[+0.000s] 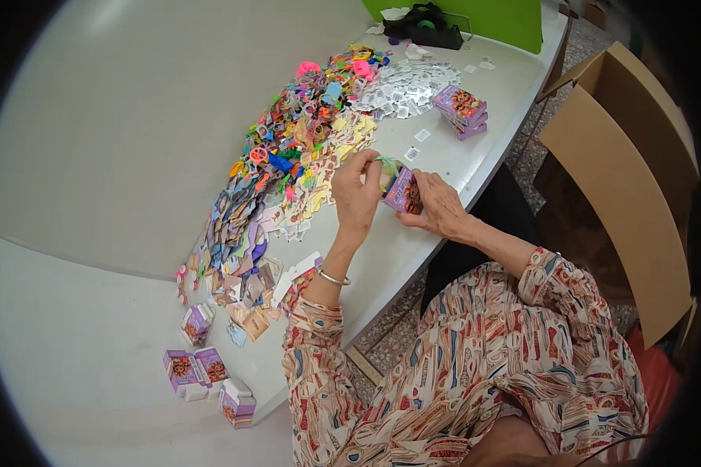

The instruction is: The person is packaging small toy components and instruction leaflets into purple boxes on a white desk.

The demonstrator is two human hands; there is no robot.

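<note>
My right hand [442,207] grips a small purple printed cardboard box [404,191] near the table's front edge, fingers wrapped round its right side. At the box's left end, my left hand [356,189] is closed with thumb and finger pinching a pale green thin piece [387,162]. That piece sits at the box's opening; its exact kind is too small to make out. A silver bangle is on my left wrist. Two small white labels lie on the table just beyond the box, the nearer label [412,153] close to it.
A long heap of small colourful plastic toys [300,124] covers the table's middle, beside a pile of white labels [405,87] and paper cutouts [237,226]. Stacked purple boxes [461,109] stand far right; several more boxes [210,364] lie near left. A large open carton [619,179] stands right.
</note>
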